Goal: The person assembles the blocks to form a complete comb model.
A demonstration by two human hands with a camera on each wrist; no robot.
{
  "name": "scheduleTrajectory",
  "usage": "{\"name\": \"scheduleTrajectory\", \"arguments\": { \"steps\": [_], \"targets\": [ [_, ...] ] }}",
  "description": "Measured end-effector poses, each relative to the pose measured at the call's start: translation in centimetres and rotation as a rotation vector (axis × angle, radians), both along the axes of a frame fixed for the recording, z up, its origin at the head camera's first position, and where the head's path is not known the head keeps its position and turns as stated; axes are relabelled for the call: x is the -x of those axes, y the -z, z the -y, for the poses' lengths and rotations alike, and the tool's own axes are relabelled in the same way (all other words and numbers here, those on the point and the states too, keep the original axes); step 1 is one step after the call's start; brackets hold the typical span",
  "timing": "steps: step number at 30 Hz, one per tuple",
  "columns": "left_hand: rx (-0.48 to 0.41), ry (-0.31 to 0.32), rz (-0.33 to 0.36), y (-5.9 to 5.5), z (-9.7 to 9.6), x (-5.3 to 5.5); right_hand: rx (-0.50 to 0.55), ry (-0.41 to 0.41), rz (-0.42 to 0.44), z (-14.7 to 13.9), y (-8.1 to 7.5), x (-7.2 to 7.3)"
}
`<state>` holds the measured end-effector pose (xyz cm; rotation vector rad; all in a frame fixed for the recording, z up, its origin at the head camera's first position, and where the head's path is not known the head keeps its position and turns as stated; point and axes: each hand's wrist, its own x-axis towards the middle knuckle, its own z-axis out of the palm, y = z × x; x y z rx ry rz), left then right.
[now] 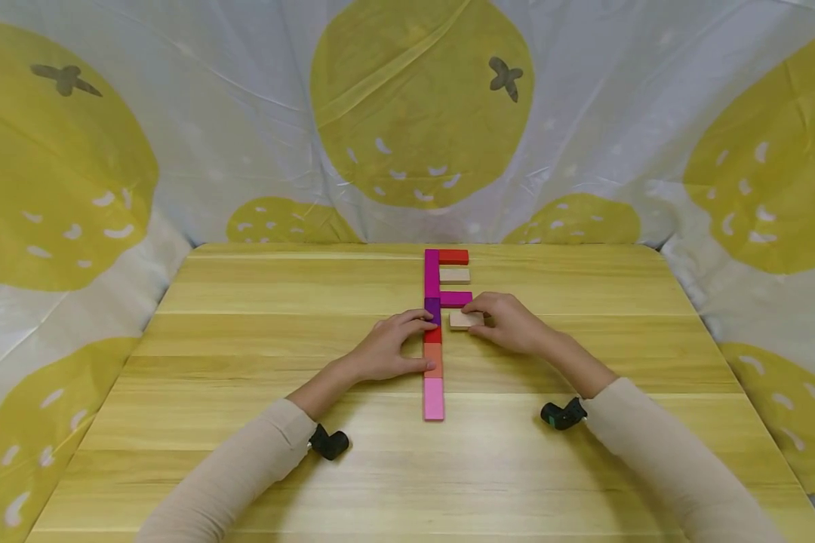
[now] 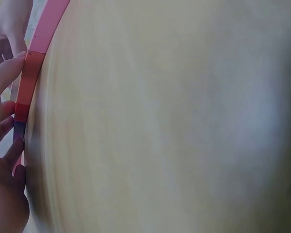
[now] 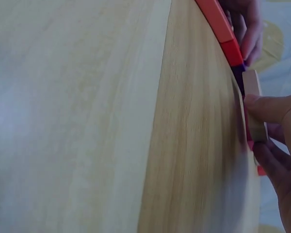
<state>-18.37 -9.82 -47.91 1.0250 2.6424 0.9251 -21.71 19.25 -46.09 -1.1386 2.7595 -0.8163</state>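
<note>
A straight row of flat blocks runs away from me: a pink block (image 1: 434, 400) nearest, then a salmon block (image 1: 434, 351), a red block (image 1: 434, 335), a purple block (image 1: 432, 305) and a magenta stretch (image 1: 432, 273). My left hand (image 1: 385, 351) rests against its left side, fingertips on the purple and red blocks, thumb on the salmon one. Between thumb and fingers, my right hand (image 1: 509, 323) pinches a beige wooden block (image 1: 460, 321), just right of the row and apart from it. The right wrist view shows this block (image 3: 252, 114) tilted.
Sticking out rightward from the row's far part are a red block (image 1: 453, 257), another beige block (image 1: 455, 277) and a magenta block (image 1: 455, 299). All lie on a wooden table (image 1: 278, 302). A fruit-patterned cloth (image 1: 244, 113) hangs behind its far edge.
</note>
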Motion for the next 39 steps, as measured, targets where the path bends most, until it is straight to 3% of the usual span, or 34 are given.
{"name": "scheduleTrajectory", "arguments": {
  "steps": [14,31,39],
  "targets": [
    [-0.002,0.000,0.004,-0.3,-0.1,0.1,-0.075,-0.010,-0.038,1.3,0.1,0.3],
    [0.009,0.007,-0.005,0.2,0.0,0.5,-0.119,-0.017,-0.077,2.0,0.2,0.4],
    [-0.039,0.023,0.047,0.4,0.5,0.8,-0.152,-0.009,-0.092,1.5,-0.8,0.2]
  ]
}}
